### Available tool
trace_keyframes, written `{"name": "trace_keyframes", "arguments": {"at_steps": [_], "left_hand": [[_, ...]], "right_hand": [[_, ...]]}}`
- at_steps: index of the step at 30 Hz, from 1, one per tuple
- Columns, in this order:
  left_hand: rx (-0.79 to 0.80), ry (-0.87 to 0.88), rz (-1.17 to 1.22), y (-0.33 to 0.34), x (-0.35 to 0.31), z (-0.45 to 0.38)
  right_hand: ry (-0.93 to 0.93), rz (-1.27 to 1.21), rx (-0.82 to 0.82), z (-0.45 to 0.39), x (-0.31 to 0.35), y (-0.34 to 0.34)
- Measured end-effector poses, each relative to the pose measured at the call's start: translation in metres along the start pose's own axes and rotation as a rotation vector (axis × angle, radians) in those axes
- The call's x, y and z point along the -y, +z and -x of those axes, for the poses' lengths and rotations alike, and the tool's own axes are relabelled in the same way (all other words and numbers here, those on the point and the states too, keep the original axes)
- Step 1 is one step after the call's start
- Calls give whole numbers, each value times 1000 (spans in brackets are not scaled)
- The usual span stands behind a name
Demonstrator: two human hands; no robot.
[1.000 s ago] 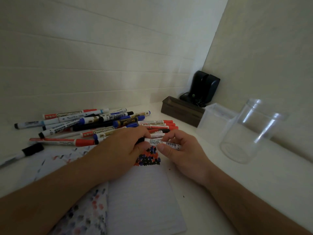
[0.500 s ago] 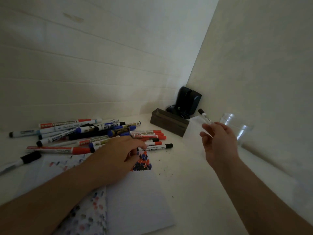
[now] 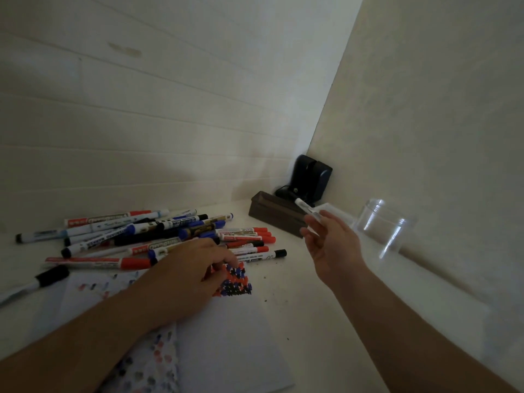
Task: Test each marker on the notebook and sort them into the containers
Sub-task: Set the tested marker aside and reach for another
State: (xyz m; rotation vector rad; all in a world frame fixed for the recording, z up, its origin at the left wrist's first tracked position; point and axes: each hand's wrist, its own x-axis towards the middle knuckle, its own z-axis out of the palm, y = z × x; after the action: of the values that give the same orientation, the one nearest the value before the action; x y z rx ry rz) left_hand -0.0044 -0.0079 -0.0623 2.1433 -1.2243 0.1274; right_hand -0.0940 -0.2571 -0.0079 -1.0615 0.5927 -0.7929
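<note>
Nearest, the notebook (image 3: 226,336) lies under the left hand (image 3: 192,268), fingers curled at its scribbled far edge, bare tabletop (image 3: 297,293) rightward; farther, the right hand (image 3: 331,248) pinches a white marker (image 3: 307,211) aloft left of the clear jar (image 3: 382,228).
</note>
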Motion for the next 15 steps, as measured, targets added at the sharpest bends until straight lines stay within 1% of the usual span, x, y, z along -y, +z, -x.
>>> {"name": "trace_keyframes", "arguments": {"at_steps": [4,6,10,15], "left_hand": [[24,-33,9,0,-1,-1],[19,-36,29,0,0,-1],[39,-41,44,1,0,-4],[42,-46,50,1,3,-5]], "right_hand": [[94,-1,84,-13,-18,45],[115,14,98,-24,-26,66],[82,87,67,-48,-44,89],[25,89,44,-64,-47,90]]}}
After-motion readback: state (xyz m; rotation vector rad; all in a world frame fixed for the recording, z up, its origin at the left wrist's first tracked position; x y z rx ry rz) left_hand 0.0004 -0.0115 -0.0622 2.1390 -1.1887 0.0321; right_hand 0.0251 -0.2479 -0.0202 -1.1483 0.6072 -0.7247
